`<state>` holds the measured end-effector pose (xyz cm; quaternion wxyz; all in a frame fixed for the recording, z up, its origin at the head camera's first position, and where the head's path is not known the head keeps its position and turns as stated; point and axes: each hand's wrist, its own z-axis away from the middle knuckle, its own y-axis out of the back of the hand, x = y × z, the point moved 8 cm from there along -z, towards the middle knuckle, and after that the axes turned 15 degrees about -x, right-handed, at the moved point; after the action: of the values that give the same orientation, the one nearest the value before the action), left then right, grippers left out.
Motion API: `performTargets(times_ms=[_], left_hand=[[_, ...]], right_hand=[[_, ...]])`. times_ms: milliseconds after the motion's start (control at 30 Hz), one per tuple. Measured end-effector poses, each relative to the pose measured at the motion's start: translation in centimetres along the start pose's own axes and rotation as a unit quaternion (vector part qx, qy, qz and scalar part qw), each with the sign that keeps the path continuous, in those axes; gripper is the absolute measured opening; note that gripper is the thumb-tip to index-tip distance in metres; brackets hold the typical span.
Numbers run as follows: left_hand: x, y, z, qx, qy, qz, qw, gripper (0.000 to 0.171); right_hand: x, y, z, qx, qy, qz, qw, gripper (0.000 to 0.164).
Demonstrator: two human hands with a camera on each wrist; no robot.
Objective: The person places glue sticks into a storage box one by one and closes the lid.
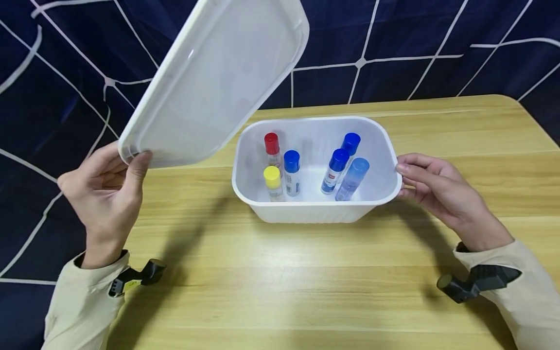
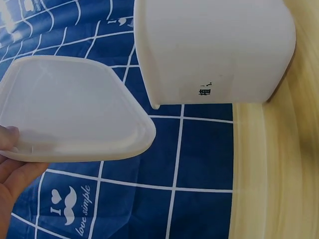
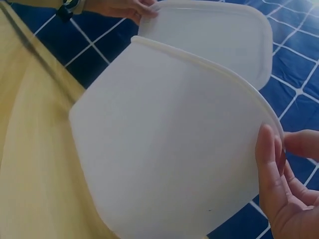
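A white plastic lid (image 1: 223,82) is held up and tilted by my left hand (image 1: 105,189), which pinches its lower left corner between thumb and fingers. Below and to the right of it, a white plastic bin (image 1: 306,212) stands uncovered on the table. My right hand (image 1: 442,194) pinches the bin's right rim, as the right wrist view also shows. Inside stand several glue sticks: a red-capped one (image 1: 272,145), a yellow-capped one (image 1: 273,180) and a blue-capped one (image 1: 292,170) on the left, with more blue-capped glue sticks (image 1: 334,170) grouped on the right, one of them leaning.
The bin rests on a light wooden table (image 1: 271,287). Behind and to the left hangs a dark blue cloth (image 1: 332,82) with white grid lines. Each sleeve carries a black wrist camera, one on the left (image 1: 140,277) and one on the right (image 1: 479,282).
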<state>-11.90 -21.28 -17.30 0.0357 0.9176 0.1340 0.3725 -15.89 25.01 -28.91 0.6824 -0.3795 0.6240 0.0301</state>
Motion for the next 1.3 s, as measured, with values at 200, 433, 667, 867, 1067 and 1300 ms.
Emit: performTargets(times_ms=[200, 433, 667, 867, 1067, 1300], left_hand=[[0.5, -1.0, -0.1, -0.011, -0.037, -0.034, 0.9987, 0.017], [1.4, -2.3, 0.1, -0.016, -0.089, -0.077, 0.9929, 0.013], [2.3, -3.5, 0.5, -0.023, -0.129, -0.159, 0.9785, 0.027], [2.7, -4.5, 1.0, -0.027, -0.158, -0.21, 0.9645, 0.032], [2.9, -5.5, 1.2, -0.045, -0.191, -0.203, 0.9594, 0.019], [3.5, -7.0, 1.7, -0.086, -0.247, -0.17, 0.95, 0.015]], right_hand=[[-1.4, -0.7, -0.1, 0.018, 0.032, 0.093, 0.995, 0.023], [-2.5, -1.3, -0.3, 0.021, 0.065, 0.119, 0.991, 0.021], [-3.4, -1.8, -0.8, 0.013, 0.074, 0.124, 0.989, 0.021], [-3.7, -1.9, -1.0, 0.004, 0.067, 0.097, 0.993, 0.023], [-3.7, -1.9, -1.1, -0.008, 0.064, 0.065, 0.996, 0.025], [-3.8, -2.1, -1.3, -0.025, 0.054, 0.045, 0.997, 0.029]])
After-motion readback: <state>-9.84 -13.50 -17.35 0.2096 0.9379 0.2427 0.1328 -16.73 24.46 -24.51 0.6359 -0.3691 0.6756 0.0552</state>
